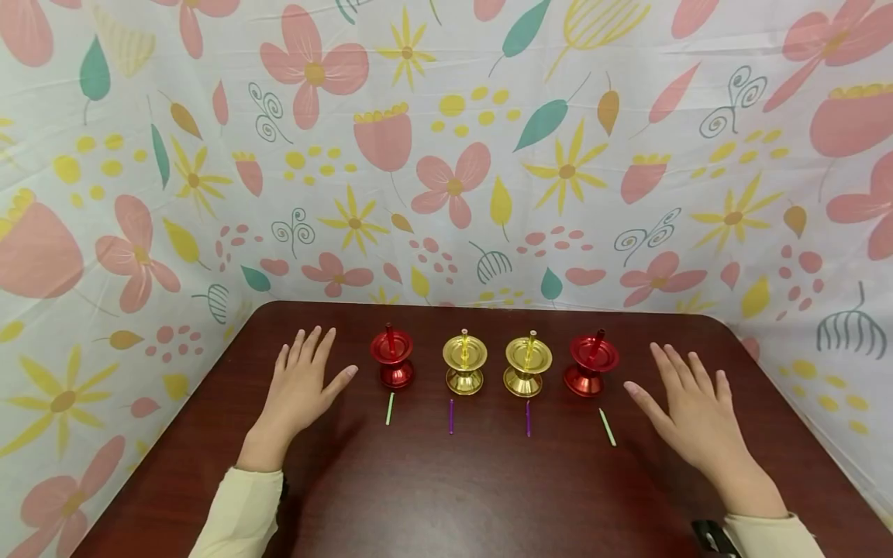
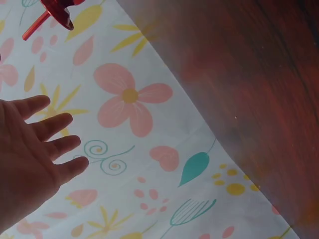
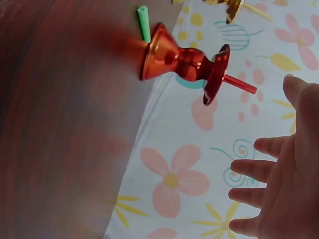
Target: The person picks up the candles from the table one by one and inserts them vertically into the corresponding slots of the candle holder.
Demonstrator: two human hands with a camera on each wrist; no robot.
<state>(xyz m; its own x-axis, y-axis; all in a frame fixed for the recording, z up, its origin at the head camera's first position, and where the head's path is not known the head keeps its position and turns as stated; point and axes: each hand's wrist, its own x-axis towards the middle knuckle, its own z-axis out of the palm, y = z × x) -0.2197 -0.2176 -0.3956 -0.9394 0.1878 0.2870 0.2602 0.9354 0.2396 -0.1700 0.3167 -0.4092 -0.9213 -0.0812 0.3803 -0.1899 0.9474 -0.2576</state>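
Four small metal candle holders, each with a thin upright tube, stand in a row: a red holder [image 1: 396,372] at the left, a gold holder [image 1: 464,378], another gold holder [image 1: 523,380] and a red holder [image 1: 584,378] at the right. In front of them lie a light green candle [image 1: 390,409], a purple candle [image 1: 451,417], a second purple candle [image 1: 528,419] and another light green candle [image 1: 608,428]. My left hand [image 1: 296,391], fingers spread, is left of the row, holding nothing. Likewise empty and spread, my right hand [image 1: 698,426] is right of it.
Everything stands on a dark reddish-brown table [image 1: 432,496] with rounded far corners. A white curtain [image 1: 446,116] printed with flowers and leaves hangs behind it and along both sides. Pale sleeves [image 1: 240,511] cover my forearms.
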